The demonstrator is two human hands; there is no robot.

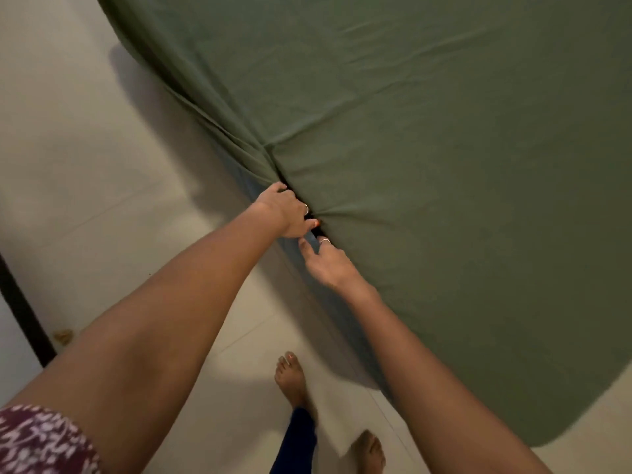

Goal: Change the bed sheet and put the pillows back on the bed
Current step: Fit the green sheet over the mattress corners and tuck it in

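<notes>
Green cotton bed sheet (427, 165) covers the mattress from 12 to 4 o'clock. Left hand (285, 210) grips its bunched edge; right hand (325, 265) beside it, fingertips hidden underneath, grasp unclear.

Both hands' fingers (309, 223) vanish under sheet (410, 131).
</notes>
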